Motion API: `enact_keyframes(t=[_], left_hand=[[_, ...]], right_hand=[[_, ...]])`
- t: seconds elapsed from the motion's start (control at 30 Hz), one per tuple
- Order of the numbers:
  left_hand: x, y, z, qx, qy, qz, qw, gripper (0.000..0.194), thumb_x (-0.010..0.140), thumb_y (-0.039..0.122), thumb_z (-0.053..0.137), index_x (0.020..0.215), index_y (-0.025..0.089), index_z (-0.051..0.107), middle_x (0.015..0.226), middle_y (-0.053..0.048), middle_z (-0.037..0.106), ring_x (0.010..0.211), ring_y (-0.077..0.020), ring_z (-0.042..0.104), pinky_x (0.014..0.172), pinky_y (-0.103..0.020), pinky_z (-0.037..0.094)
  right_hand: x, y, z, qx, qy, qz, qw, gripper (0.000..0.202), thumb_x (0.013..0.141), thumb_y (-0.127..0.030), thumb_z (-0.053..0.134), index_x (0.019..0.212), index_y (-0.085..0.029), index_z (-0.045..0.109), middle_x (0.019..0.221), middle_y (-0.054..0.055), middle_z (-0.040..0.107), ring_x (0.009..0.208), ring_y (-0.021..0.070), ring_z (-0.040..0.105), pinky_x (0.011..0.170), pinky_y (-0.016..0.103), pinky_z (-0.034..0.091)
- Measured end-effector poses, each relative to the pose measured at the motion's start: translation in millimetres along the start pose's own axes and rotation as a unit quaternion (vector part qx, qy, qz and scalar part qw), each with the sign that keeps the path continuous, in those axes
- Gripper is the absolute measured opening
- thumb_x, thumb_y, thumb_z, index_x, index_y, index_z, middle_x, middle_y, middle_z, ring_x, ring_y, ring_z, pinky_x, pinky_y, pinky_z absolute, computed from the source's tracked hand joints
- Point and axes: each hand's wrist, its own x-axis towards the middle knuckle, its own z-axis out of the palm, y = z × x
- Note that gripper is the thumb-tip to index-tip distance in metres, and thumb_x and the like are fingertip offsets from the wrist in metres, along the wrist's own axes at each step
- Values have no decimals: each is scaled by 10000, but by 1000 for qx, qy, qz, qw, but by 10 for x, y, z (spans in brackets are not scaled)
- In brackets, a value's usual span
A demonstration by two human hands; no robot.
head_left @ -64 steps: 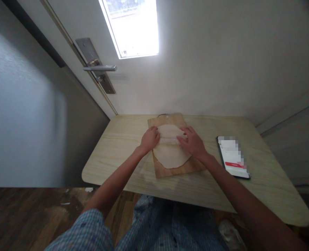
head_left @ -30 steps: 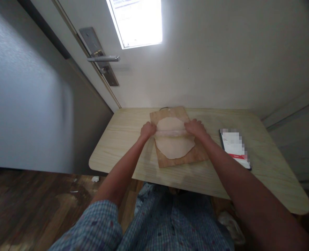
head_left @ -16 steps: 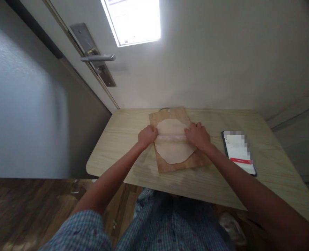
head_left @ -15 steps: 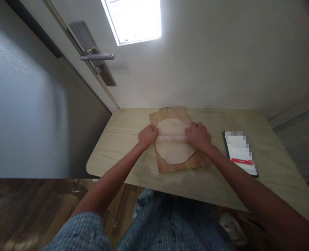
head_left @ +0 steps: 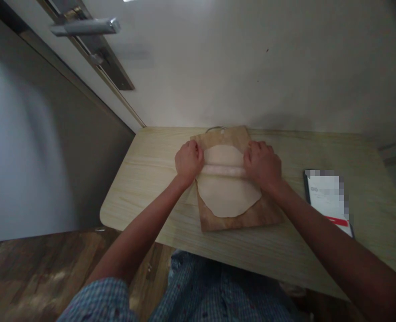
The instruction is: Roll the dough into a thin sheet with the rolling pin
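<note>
A pale, slim rolling pin (head_left: pixel 224 171) lies crosswise over a flat sheet of dough (head_left: pixel 229 197). My left hand (head_left: pixel 189 163) is closed around the pin's left end, and my right hand (head_left: pixel 263 164) grips its right end. Both ends of the pin are hidden under my fingers. Beneath the dough is a brown wooden board (head_left: pixel 214 222), set at a slight angle, with a thin metal loop at its far edge. The dough is roughly round, with an uneven near edge.
The board rests on a light wood table (head_left: pixel 144 179). To the right lies a phone (head_left: pixel 328 201) with a lit, partly blurred screen. Behind the table stands a pale door with a metal handle (head_left: pixel 86 27). A wooden floor (head_left: pixel 44 268) shows at lower left.
The view has tilted down and come closer, so the door's bright window has almost left the picture. Both hands still hold the rolling pin across the dough.
</note>
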Motion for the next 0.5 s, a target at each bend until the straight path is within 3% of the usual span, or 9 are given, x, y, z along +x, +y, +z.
enact_keyframes(t=[0.27, 0.5], left_hand=[[165, 13, 34, -17, 36, 58, 998, 237, 844, 252, 302, 852, 165, 523, 856, -72, 602, 807, -176, 541, 681, -273, 381], [240, 22, 61, -1, 61, 65, 996, 262, 844, 262, 284, 820, 170, 528, 834, -74, 611, 789, -178, 546, 666, -272, 378]], right_hand=[[142, -23, -23, 6, 19, -25, 999, 375, 863, -270, 221, 1031, -108, 514, 1014, 155, 527, 936, 250, 467, 749, 360, 360], [158, -63, -40, 3, 42, -20, 999, 376, 862, -245, 218, 981, -108, 547, 988, 153, 552, 920, 240, 484, 749, 350, 356]])
